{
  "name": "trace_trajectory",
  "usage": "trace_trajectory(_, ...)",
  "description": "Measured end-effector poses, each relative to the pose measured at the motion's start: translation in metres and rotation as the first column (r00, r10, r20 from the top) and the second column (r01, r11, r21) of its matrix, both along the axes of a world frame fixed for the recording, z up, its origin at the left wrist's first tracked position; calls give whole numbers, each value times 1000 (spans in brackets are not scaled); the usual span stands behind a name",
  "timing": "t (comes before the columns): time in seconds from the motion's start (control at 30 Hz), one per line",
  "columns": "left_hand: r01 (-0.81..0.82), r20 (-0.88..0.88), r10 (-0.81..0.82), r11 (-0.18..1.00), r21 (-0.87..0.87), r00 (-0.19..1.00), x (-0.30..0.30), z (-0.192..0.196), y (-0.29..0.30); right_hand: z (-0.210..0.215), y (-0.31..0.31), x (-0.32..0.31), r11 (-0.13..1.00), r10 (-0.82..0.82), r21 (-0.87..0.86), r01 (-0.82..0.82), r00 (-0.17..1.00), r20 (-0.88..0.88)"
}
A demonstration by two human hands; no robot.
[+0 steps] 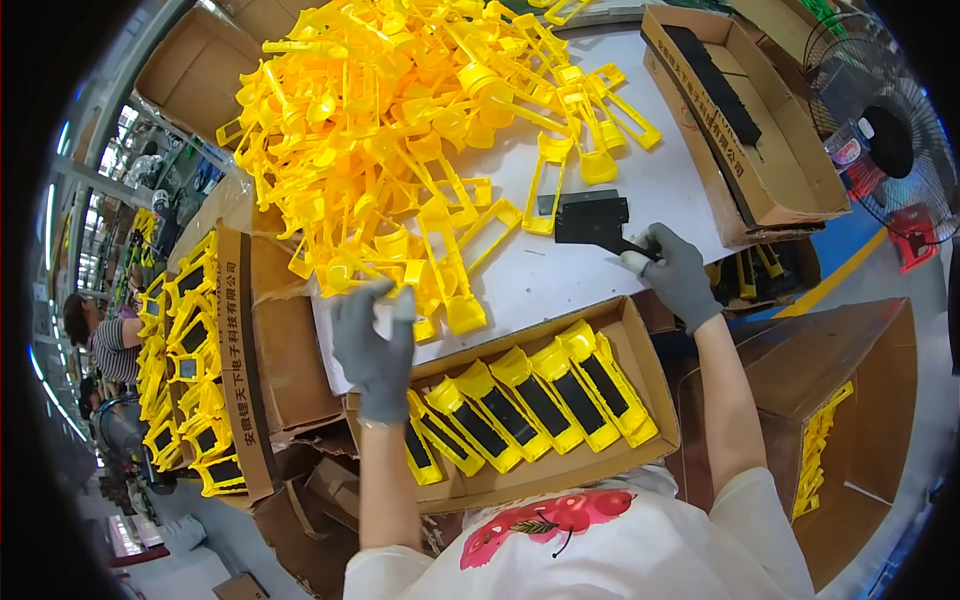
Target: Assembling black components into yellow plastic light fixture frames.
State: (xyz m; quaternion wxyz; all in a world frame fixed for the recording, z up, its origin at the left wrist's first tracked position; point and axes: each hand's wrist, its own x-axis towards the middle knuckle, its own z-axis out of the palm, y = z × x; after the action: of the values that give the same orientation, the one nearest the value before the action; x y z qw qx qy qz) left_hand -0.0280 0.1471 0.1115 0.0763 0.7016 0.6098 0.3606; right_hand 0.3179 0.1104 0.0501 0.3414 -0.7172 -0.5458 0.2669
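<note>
My left hand (375, 350), in a grey glove, is raised with thumb and fingers apart and nothing between them. It is at the near edge of a big heap of yellow plastic frames (350, 130). My right hand (678, 275), gloved alike, pinches the end of a thin black strip (622, 243) on the white tabletop (560, 275). The strip's far end meets some flat black rectangular plates (592, 220). Between my forearms stands a shallow cardboard box (655, 400) holding a row of yellow frames with black panels fitted in them (545, 400).
At the far right of the table is a cardboard tray (780, 190) with a stack of black strips (712, 85). A fan (885, 135) and a bottle (848, 148) are beyond it. Filled frames (190, 340) stand at left; an open carton (860, 450) is at lower right.
</note>
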Motion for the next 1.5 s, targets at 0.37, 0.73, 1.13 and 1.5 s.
trace_trajectory(0.37, -140, -477, 139, 990, 33, 868, 37, -48, -33, 33, -33, -38, 997, 47, -18, -72, 798, -601)
trace_trajectory(0.73, 135, 648, 21, 973, -190, 761, 21, 2, -48, 47, -60, -45, 990, 73, -48, -133, 773, -630)
trace_trajectory(1.13, 649, 866, 278, 576, -497, 416, 37, -18, -90, 72, -80, -77, 937, 258, -160, -311, 923, -284)
trace_trajectory(1.5, 619, 824, 369, 545, -566, 429, 44, -15, -96, 54, -85, -95, 957, 289, -54, -285, 921, 259)
